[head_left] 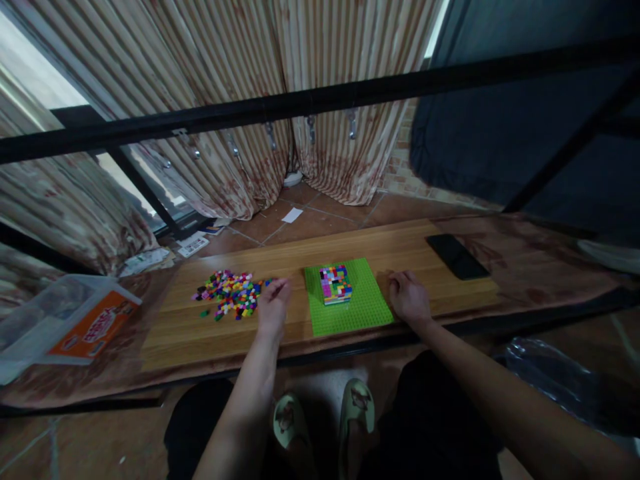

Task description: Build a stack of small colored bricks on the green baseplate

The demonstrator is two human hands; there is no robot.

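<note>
A block of stacked small multicoloured building bricks (336,285) stands on a green studded baseplate (370,310). To its left, a loose pile of small bricks (235,293) is spread over the wooden board. My left hand (273,305) is between the pile and the baseplate, its fingers pinched together; whatever is between them is too small to make out. Just beyond the baseplate's right edge, my right hand (411,300) rests on the board with its fingers curled in, and nothing shows in them.
The wooden board (200,347) lies on a cloth-covered bench. A black phone (457,256) is at its right end. A clear plastic tub with an orange label (95,327) stands at the left. A dark metal bar (310,103) with hooks crosses behind the board.
</note>
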